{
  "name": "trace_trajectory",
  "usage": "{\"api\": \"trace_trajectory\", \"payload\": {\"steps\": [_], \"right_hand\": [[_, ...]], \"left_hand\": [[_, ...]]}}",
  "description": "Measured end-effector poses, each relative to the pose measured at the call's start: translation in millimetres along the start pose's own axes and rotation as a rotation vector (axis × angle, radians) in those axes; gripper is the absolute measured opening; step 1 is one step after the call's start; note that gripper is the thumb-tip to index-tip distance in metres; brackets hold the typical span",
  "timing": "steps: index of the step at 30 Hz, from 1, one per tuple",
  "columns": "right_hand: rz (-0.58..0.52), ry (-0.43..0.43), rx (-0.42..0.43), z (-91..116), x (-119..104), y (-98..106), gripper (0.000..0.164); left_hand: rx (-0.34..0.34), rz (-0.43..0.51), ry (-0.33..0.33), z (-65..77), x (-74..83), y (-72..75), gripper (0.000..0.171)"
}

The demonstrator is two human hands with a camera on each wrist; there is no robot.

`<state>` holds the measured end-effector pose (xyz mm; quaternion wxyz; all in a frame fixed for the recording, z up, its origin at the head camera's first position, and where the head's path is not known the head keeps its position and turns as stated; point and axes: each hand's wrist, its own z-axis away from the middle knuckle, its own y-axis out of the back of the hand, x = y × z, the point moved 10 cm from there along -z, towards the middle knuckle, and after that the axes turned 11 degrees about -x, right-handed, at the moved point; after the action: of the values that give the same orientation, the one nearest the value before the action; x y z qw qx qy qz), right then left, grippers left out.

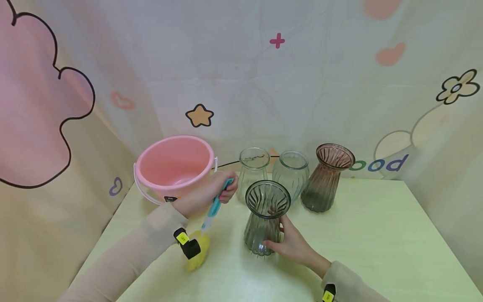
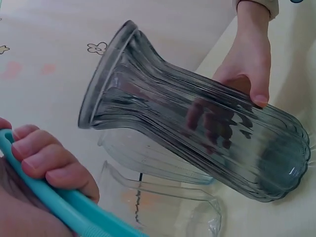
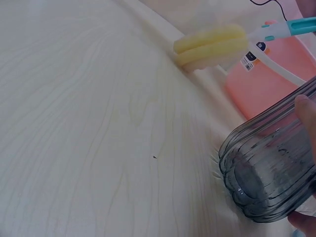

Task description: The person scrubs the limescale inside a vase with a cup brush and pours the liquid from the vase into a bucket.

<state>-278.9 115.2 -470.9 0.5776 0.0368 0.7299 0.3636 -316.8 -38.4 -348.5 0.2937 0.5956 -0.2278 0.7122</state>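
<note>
My left hand [image 1: 222, 188] grips the teal handle of a bottle brush [image 1: 214, 207], whose yellow sponge head [image 3: 212, 45] points down beside the pink bucket. The fingers [image 2: 47, 153] wrap round that handle in the left wrist view. A grey ribbed glass vase [image 1: 263, 235] with a flared mouth stands in front of the other glassware. My right hand [image 1: 296, 243] holds it low on its right side, thumb in front and fingers behind, seen through the glass in the left wrist view. The vase's scalloped base [image 3: 247, 192] is close to the tabletop.
A pink bucket [image 1: 175, 161] with a white handle is at the back left. Behind the grey vase are two clear glass vases [image 1: 254, 165] [image 1: 299, 178], and a brown-grey vase [image 1: 320, 188] stands to their right. A printed curtain [image 1: 241, 84] hangs behind the pale wooden table [image 1: 377, 235].
</note>
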Motion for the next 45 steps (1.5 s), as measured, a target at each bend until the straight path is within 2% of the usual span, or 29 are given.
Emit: {"api": "trace_trajectory", "payload": {"steps": [3, 6, 9, 14, 19, 22, 25, 30, 34, 37, 40, 45], "right_hand": [[0.001, -0.006, -0.004, -0.1, -0.7, 0.0, 0.092], [0.005, -0.007, -0.002, -0.7, -1.3, 0.3, 0.092], [0.005, -0.004, 0.001, -1.2, -1.1, 0.6, 0.093], [0.000, 0.005, 0.000, -1.1, -1.2, 0.6, 0.093], [-0.007, 0.009, 0.008, -1.1, -3.6, 1.4, 0.093], [-0.016, -0.002, 0.007, -1.5, -3.7, 1.3, 0.091], [-0.018, -0.018, 0.005, -1.7, -2.6, 1.3, 0.090], [-0.031, -0.043, -0.005, -1.8, 1.0, 1.0, 0.090], [-0.045, -0.040, -0.027, -2.5, 3.3, -1.2, 0.088], [-0.080, -0.043, -0.060, -3.1, 6.4, -4.9, 0.090], [-0.136, -0.071, -0.107, -3.4, 11.5, -9.4, 0.095], [-0.229, -0.110, -0.181, -3.0, 17.9, -14.7, 0.096]], "left_hand": [[-0.078, 0.078, -0.028, 6.3, 7.7, -4.4, 0.029], [-0.166, 0.132, -0.122, 10.6, 26.8, -10.2, 0.032], [-0.239, 0.147, -0.217, 16.6, 51.6, -13.7, 0.034], [-0.244, 0.151, -0.341, 31.0, 98.9, -9.2, 0.034], [-0.275, 0.148, -0.521, 48.0, 157.1, -10.6, 0.034], [-0.297, 0.135, -0.615, 57.3, 190.4, -15.1, 0.033], [-0.313, 0.123, -0.681, 63.8, 218.5, -20.9, 0.033], [-0.367, 0.112, -0.783, 69.3, 254.0, -35.2, 0.035], [-0.428, 0.123, -0.855, 71.1, 271.1, -50.0, 0.033], [-0.468, 0.129, -0.871, 67.6, 274.0, -60.7, 0.033], [-0.484, 0.132, -0.865, 59.4, 269.1, -67.7, 0.033], [-0.491, 0.188, -0.841, 40.6, 252.8, -70.5, 0.034]]}}
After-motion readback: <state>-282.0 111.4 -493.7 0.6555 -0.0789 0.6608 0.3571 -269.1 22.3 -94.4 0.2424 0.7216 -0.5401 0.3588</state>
